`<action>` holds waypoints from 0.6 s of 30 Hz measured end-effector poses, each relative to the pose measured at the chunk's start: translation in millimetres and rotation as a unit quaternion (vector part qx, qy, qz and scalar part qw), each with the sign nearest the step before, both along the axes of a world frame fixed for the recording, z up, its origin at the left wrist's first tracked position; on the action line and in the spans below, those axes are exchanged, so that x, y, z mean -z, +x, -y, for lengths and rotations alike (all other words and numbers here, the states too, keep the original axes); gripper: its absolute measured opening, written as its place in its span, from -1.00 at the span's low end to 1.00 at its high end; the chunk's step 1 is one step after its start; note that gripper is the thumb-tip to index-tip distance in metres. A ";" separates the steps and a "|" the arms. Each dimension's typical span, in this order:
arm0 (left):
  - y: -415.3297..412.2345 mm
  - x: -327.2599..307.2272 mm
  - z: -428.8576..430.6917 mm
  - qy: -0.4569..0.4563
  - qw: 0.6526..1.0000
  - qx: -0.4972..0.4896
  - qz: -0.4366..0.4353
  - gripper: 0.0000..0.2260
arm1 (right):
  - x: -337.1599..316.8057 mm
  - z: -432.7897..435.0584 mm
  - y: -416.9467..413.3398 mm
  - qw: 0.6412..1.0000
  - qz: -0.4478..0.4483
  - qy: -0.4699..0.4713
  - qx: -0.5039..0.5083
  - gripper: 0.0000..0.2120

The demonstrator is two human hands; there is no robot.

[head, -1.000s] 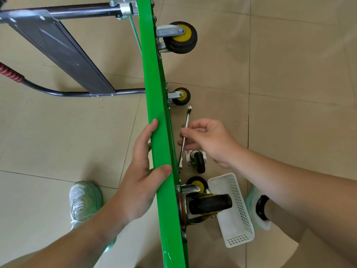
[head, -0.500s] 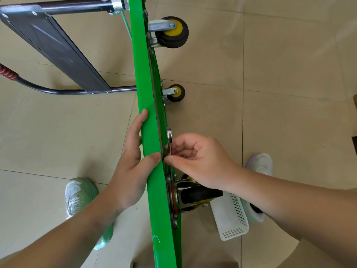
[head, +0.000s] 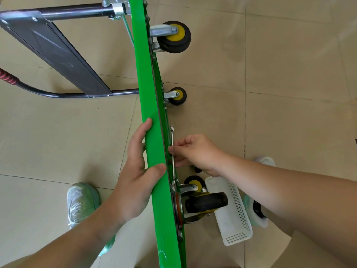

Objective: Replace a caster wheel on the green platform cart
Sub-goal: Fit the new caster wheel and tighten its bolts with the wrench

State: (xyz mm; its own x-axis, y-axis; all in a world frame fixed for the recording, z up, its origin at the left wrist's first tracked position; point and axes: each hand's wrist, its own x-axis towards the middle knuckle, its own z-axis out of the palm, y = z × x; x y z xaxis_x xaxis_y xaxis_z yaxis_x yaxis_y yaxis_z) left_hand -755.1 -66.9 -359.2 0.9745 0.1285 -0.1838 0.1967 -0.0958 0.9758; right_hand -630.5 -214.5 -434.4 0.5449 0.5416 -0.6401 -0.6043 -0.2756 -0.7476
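The green cart (head: 148,105) stands on its edge on the floor. Its upper rim is clasped by the left hand (head: 135,182), with the thumb laid across the rim and the fingers wrapped over the far face. That grip has not been altered over the last 1 s.

The change is on the wheel side. 1 s ago the wrench (head: 172,137) was held tilted away from the underside. It has since been brought in and now lies almost flat along it, running from 12 o'clock to 6 o'clock. It is pinched near its middle between the thumb and fingertips of the right hand (head: 197,151).

The lower end of the wrench reaches the mounting plate of the near caster (head: 206,203), which is bolted to the cart at 6 o'clock of the right hand. Whether the wrench is seated on a nut cannot be told, as that end is lost against the plate.

From this it is judged that a fastener on the near caster is about to be turned. Whether it is to be loosened or tightened cannot be decided. The white basket (head: 237,206) lies on the floor at 3 o'clock of the caster, within reach for loose parts.
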 end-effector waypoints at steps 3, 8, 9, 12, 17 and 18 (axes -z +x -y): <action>0.9 0.2 -1.1 -0.001 1.000 0.007 0.001 -0.26 | -6.0 -0.8 7.8 0.999 0.028 0.007 0.027 -0.91; -1.1 3.0 0.7 0.003 1.000 0.003 0.005 -0.25 | -51.5 9.4 17.3 0.989 0.106 0.079 0.066 -0.93; -1.4 3.3 1.0 0.002 1.000 0.001 0.006 -0.25 | -59.5 12.2 12.2 0.986 0.130 0.095 0.049 -0.92; -1.8 1.4 2.3 -0.002 1.000 -0.005 0.010 -0.27 | -72.3 19.6 -10.6 0.974 0.199 0.107 0.000 -0.86; -1.4 -1.1 5.0 -0.002 1.000 -0.015 0.011 -0.28 | -70.7 27.5 -30.4 0.966 0.239 0.099 -0.003 -0.81; -1.4 -0.9 5.2 -0.001 1.000 -0.016 0.012 -0.27 | -70.7 28.5 -31.9 0.963 0.250 0.098 -0.001 -0.80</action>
